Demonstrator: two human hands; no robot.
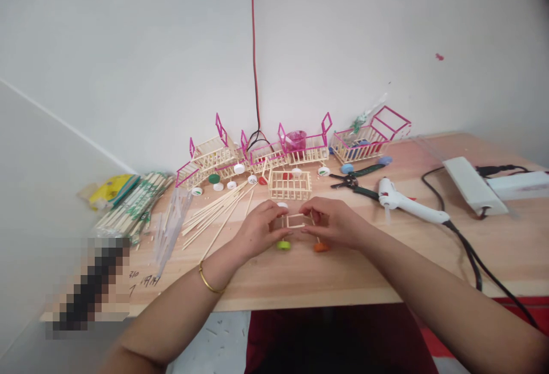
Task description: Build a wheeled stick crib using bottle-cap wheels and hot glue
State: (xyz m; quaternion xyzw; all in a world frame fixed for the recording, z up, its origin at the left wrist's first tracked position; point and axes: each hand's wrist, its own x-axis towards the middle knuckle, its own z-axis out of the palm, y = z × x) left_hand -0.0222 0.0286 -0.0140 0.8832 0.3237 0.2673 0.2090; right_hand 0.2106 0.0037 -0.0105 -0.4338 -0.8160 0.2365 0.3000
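Bare forearms [174, 314] over a table [266, 288]

Left hand [260, 226] and right hand [337, 222] pinch a stick frame [295, 226]; green wheel [283, 245] near left, orange wheel [321, 247] near right.

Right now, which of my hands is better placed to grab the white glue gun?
Your right hand, probably: the glue gun lies on that side, nearer it than your left hand. Both hold the wheeled stick frame, though.

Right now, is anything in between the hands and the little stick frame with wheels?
No, nothing I can see: the left hand and right hand already hold the little stick frame. The stick basket sits beyond it.
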